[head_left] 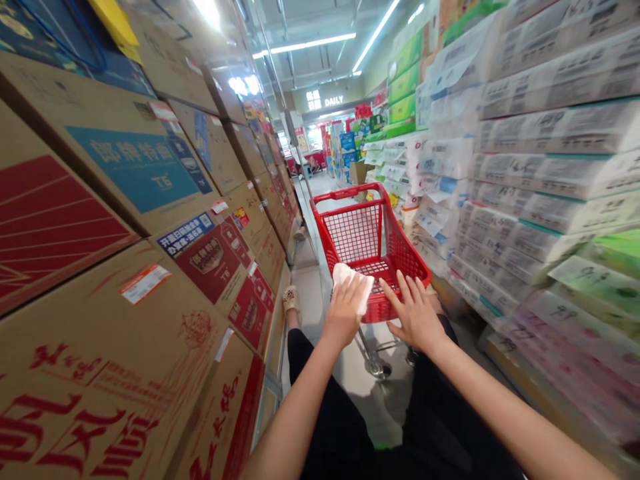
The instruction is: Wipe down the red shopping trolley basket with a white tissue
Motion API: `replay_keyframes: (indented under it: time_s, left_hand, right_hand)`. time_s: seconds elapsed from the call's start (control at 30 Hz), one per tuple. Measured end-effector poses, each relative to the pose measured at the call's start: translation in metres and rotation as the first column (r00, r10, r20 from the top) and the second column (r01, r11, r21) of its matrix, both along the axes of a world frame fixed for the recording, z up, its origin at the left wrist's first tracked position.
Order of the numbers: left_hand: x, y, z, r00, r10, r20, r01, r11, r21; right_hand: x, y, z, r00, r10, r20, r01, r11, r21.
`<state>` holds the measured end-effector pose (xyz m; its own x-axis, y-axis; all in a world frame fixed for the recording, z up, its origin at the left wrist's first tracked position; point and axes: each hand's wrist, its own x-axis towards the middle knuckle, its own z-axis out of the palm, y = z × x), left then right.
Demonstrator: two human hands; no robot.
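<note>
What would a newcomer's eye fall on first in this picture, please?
Probably the bright red shopping cart, straight ahead in the aisle. Next might come the left hand, spread over a pale cloth at the cart's near end, then the stacked cardboard boxes along the left.

One view from the wearer's head, facing forward and down over the left grip point(345, 310) and right grip point(416, 317), both close; the shopping cart point(403, 243) stands just beyond them, aisle floor point(309, 283) stretching farther.

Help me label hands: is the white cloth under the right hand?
No, the white cloth is under the left hand, while the right hand is apart from it.
</note>
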<state>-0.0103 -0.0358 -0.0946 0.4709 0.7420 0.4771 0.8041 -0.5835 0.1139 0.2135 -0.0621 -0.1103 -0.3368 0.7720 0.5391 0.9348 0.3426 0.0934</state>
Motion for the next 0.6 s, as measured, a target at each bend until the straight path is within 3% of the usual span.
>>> replay_keyframes:
  time_s: [0.13,0.33,0.4,0.5,0.6]
  left_hand:
    - [-0.007,0.016,-0.003,0.989,0.102,0.108,-0.104,0.995,0.012]
    - [0.012,-0.007,-0.017,0.999,-0.037,0.012,0.036,0.997,0.064]
    - [0.008,-0.007,-0.014,0.996,-0.089,-0.027,0.090,0.995,0.053]
    - [-0.005,0.014,-0.001,0.985,-0.161,-0.066,0.162,0.987,0.012]
    - [-0.015,0.042,0.012,0.994,-0.113,-0.011,0.113,0.993,-0.033]
  right_hand:
    - [-0.013,-0.003,0.000,1.000,0.007,0.005,-0.007,1.000,0.006]
    - [-0.012,-0.004,-0.003,1.000,0.006,0.009,-0.006,1.000,0.013]
    - [-0.003,-0.004,-0.003,1.000,0.017,0.007,-0.017,1.000,-0.002]
    - [0.007,-0.005,-0.003,0.999,0.037,0.008,-0.037,0.999,-0.032]
    - [0.009,-0.005,-0.002,0.999,0.041,0.011,-0.041,0.998,-0.044]
